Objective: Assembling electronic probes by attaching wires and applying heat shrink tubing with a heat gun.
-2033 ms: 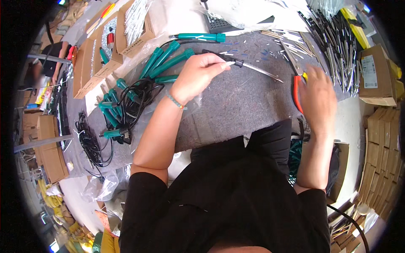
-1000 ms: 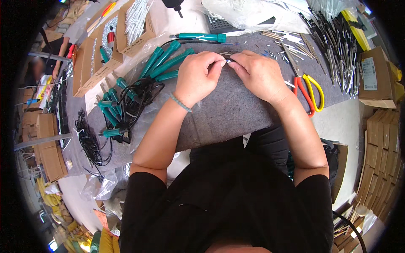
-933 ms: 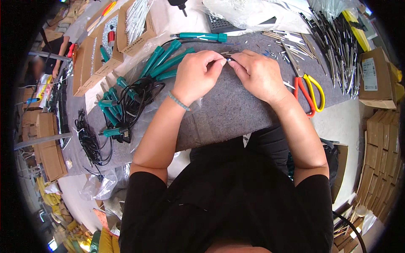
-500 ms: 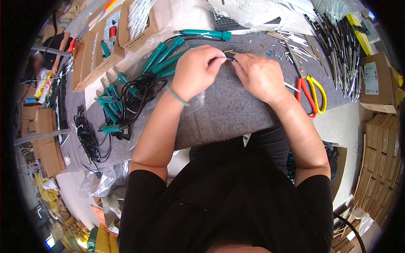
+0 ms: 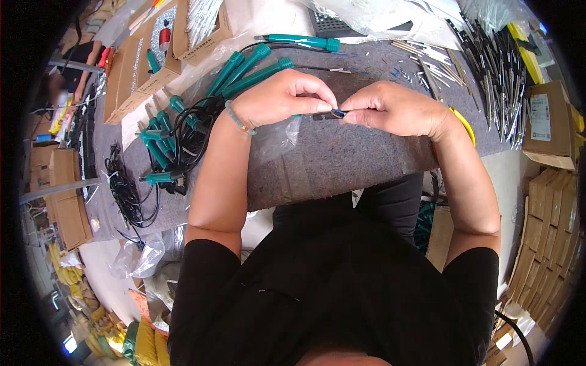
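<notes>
Pinched at your fingertips is a small, slim black piece (image 5: 321, 116) with a short bit of blue wire (image 5: 341, 113): your right hand (image 5: 397, 110) closes thumb and forefinger on the wire end, and your left hand (image 5: 281, 100) nips the black end. You hold it between your hands, over the fuzzy grey felt mat (image 5: 336, 165). Beside your left forearm, smooth green handles (image 5: 249, 64) with ridged collars lie near glossy, tangled black cables (image 5: 198, 131) and crinkled clear plastic film (image 5: 268, 140). Your right wrist partly covers the scissors (image 5: 466, 127), leaving a curved yellow grip showing. Beyond it spreads a heap of thin black and silvery rods (image 5: 497, 91), near a stiff brown cardboard box (image 5: 548, 116) with a white label.
</notes>
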Tool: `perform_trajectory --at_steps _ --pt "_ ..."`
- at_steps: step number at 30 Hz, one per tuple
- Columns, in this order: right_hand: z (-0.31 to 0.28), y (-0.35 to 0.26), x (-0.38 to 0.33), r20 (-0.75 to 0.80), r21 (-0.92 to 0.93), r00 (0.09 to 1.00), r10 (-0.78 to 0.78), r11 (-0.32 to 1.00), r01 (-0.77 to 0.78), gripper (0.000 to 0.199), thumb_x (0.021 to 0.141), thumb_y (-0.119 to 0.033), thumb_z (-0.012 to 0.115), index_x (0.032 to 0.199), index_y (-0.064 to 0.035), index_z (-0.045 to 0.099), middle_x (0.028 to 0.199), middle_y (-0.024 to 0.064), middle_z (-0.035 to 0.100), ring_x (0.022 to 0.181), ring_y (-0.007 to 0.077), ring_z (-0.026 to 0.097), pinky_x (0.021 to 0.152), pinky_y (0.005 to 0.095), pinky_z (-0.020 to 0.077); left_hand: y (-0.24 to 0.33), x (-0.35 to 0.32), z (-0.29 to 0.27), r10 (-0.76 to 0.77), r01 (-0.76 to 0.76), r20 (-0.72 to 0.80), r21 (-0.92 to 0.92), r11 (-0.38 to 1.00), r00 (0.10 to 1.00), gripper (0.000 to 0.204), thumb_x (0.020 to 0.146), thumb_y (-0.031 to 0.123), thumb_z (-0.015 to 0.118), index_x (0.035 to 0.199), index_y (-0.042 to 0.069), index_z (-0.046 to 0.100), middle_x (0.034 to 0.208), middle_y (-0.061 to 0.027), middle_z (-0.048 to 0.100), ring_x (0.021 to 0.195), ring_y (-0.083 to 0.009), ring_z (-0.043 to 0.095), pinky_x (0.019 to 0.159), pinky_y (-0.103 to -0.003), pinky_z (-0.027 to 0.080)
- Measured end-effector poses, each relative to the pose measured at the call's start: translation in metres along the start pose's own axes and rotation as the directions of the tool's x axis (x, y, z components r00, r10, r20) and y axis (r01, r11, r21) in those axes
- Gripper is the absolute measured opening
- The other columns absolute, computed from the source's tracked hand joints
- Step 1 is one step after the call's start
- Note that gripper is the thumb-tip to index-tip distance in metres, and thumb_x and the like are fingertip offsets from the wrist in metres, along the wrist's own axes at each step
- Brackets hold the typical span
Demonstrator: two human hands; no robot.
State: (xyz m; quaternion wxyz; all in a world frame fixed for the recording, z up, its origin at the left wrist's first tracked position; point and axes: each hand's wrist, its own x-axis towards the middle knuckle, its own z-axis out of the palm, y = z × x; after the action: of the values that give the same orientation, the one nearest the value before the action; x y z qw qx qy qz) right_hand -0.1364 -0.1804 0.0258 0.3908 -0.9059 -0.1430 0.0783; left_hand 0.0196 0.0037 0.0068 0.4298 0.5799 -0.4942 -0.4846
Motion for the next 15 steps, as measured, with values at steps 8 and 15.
perform_trajectory --at_steps 8,15 --pt "0.0 -0.002 0.007 0.14 0.676 0.921 0.364 0.645 -0.358 0.023 0.09 -0.024 0.058 0.092 -0.0029 0.067 0.063 -0.0027 0.051 0.058 0.0076 0.047 0.054 0.0236 0.0412 -0.007 -0.001 -0.004 0.304 -0.272 -0.178 0.182 0.945 0.936 0.01 0.084 0.002 0.064 0.094 0.001 0.069 0.084 -0.0017 0.067 0.077 -0.0079 0.06 0.071 -0.023 0.049" --pt "0.018 -0.002 0.014 -0.131 0.432 0.923 0.362 0.859 -0.276 0.026 0.086 -0.026 0.059 0.084 -0.0018 0.068 0.064 0.0023 0.058 0.06 0.0106 0.053 0.058 0.0292 0.0462 -0.002 -0.005 -0.007 -0.043 0.052 -0.1 0.093 0.994 0.994 0.008 0.085 0.003 0.064 0.093 -0.001 0.064 0.084 -0.0019 0.062 0.081 -0.0078 0.057 0.074 -0.024 0.046"
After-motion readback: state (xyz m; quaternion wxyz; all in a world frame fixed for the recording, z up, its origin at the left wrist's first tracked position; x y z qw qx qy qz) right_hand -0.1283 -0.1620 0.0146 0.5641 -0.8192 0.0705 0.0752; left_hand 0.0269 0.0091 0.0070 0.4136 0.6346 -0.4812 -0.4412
